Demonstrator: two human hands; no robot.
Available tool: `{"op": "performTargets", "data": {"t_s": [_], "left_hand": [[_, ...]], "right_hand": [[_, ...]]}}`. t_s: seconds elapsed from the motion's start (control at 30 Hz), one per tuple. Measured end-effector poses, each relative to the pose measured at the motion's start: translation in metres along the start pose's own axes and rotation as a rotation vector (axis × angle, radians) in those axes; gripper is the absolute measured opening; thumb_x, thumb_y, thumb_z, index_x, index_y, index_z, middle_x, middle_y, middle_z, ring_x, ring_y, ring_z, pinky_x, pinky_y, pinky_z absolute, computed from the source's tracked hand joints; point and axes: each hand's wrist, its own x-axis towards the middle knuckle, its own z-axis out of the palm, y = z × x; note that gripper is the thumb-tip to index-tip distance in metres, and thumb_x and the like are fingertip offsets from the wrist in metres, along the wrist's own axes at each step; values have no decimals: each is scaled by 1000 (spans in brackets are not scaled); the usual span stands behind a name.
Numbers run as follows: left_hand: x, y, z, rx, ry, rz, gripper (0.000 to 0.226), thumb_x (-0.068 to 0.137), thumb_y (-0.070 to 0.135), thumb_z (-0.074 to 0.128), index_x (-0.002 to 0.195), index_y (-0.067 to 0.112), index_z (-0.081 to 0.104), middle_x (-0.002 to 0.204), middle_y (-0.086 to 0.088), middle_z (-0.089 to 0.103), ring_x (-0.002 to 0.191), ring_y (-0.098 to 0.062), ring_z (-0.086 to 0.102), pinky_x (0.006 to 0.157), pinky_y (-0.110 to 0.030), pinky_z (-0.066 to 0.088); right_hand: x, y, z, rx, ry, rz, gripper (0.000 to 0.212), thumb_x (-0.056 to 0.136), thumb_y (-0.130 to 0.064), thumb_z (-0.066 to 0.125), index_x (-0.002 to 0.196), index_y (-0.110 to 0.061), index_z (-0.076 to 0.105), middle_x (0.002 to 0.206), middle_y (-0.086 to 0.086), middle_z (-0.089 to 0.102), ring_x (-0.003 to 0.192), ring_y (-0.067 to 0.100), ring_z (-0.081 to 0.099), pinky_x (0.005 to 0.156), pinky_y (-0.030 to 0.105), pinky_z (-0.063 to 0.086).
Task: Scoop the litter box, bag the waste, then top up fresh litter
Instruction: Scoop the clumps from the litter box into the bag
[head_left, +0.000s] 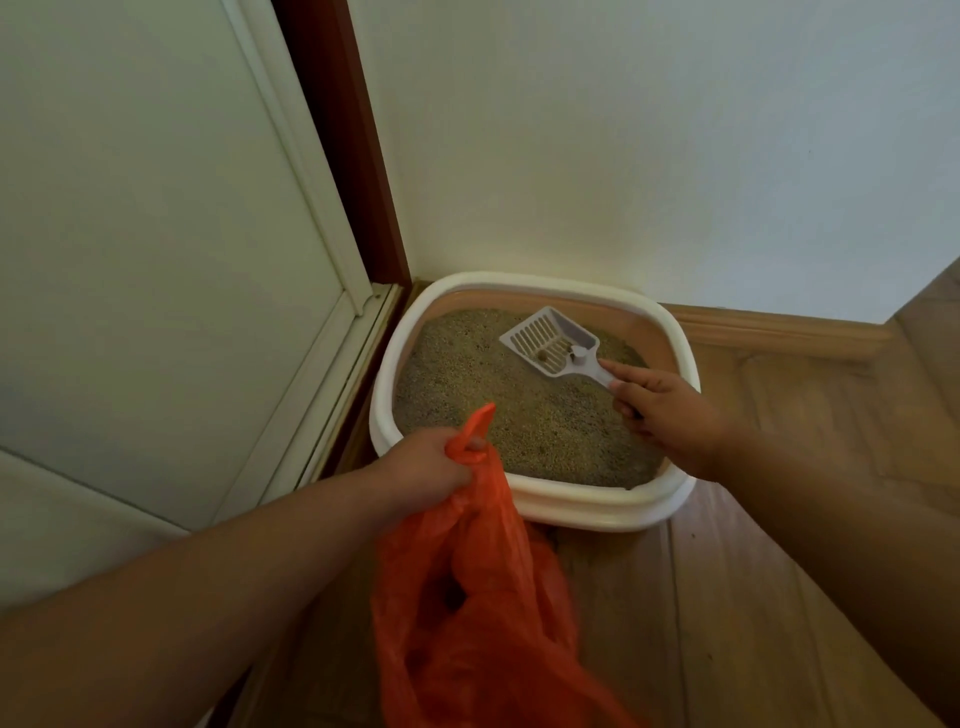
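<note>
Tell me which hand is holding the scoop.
The right hand grips the white scoop by its handle over the litter box. The left hand holds the orange bag instead.

Both bare forearms are reaching into the frame from the bottom corners, angling toward the middle. The left arm is coming up from the lower left, its wrist nearly straight, and the left hand (428, 470) is sitting just left of centre with its fingers curled tight, gripping the gathered top of the orange bag (467, 597). The right arm is entering from the lower right and stretching further up the frame. The right hand (670, 410) is lying right of centre, back of the hand upward, forefinger extended along the handle of the scoop (553, 343) while thumb and remaining fingers are pinching it.
</note>
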Motion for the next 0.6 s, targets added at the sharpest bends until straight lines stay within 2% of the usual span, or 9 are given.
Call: {"op": "performTargets", "data": {"t_s": [0.07, 0.17, 0.3, 0.37, 0.5, 0.6], "left_hand": [[-2, 0, 2, 21, -8, 9, 46, 88, -1, 63, 126, 24, 71, 101, -9, 78, 87, -26, 78, 83, -42, 65], [-7, 2, 6, 27, -18, 17, 47, 87, 0, 63, 126, 24, 71, 100, -8, 78, 80, -21, 75, 79, -37, 63], [-9, 7, 4, 33, -18, 14, 47, 87, 3, 64, 127, 27, 70, 103, -7, 77, 87, -25, 77, 81, -39, 64], [-10, 12, 0, 4, -21, 17, 49, 87, 0, 63, 128, 27, 69, 103, -7, 77, 85, -24, 77, 79, -39, 63], [-11, 16, -11, -156, 5, 15, 69, 81, -14, 58, 134, 30, 65, 115, -8, 72, 89, -30, 74, 82, -43, 61], [-7, 14, -20, -342, 8, 3, 78, 77, -18, 55, 135, 33, 65, 127, -14, 67, 101, -39, 73, 93, -50, 58]], "right_hand": [[-6, -1, -3, -4, 0, 6, 37, 107, -18, 48, 139, -34, 59, 72, 0, 43, 56, 11, 36, 50, 23, 33], [-15, -4, -4, -31, 15, 11, 37, 107, -18, 48, 139, -32, 60, 71, -1, 45, 57, 11, 37, 53, 26, 32], [-22, -6, -3, -54, 30, 6, 38, 107, -18, 48, 141, -31, 59, 72, 0, 44, 56, 11, 37, 53, 26, 32], [-25, -9, -4, -56, 24, 2, 37, 107, -19, 48, 141, -31, 59, 72, 0, 44, 57, 11, 37, 54, 27, 32], [-32, -18, -4, -80, -25, -26, 37, 106, -19, 50, 139, -32, 60, 71, -1, 44, 56, 10, 36, 52, 25, 33], [-37, -27, -3, -81, -30, -52, 35, 106, -18, 50, 135, -33, 64, 70, 0, 42, 56, 11, 34, 52, 25, 31]]}}
